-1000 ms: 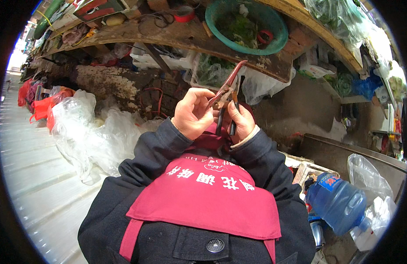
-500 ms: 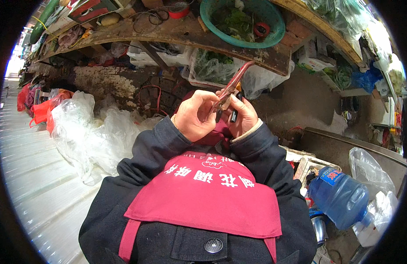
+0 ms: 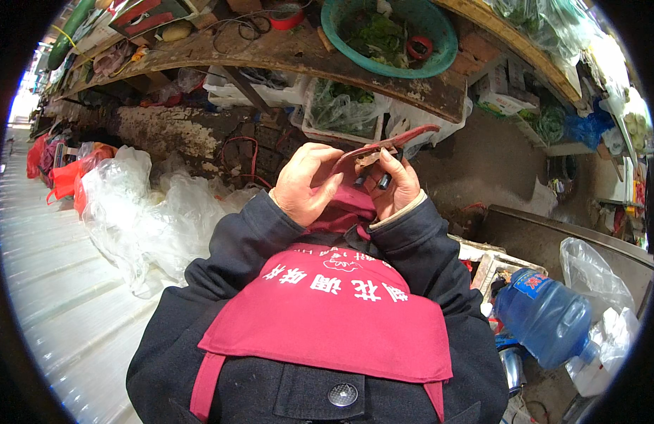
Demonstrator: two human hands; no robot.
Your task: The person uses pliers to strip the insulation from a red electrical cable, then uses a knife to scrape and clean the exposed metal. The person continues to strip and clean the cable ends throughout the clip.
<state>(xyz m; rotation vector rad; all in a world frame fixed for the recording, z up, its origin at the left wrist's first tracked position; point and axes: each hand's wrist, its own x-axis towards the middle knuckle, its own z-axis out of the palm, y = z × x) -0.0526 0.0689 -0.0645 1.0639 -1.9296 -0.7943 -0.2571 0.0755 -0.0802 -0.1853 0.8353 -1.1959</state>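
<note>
Both my hands are raised close together in front of my apron. My left hand (image 3: 305,182) curls its thumb and fingers around the near end of a long, thin, curved dark-red thing (image 3: 411,133), whose kind I cannot make out. Its free end points to the right, past my right hand (image 3: 397,185). The fingers of that hand are closed around a small tool with two black ends (image 3: 384,181), largely hidden by the palm. A brownish, ragged piece (image 3: 367,160) sits between the hands, against the red thing.
Ahead is a worn wooden bench (image 3: 199,62) bearing a green basin (image 3: 328,32) with leafy greens. White foam boxes (image 3: 309,134) stand below it. Clear plastic bags (image 3: 129,205) lie on the left. A blue water jug (image 3: 546,318) lies at the right.
The dark-red thing has swung from pointing steeply away to lying nearly level, its free end now farther right. My left thumb and fingers have spread a little; my right hand has turned slightly.
</note>
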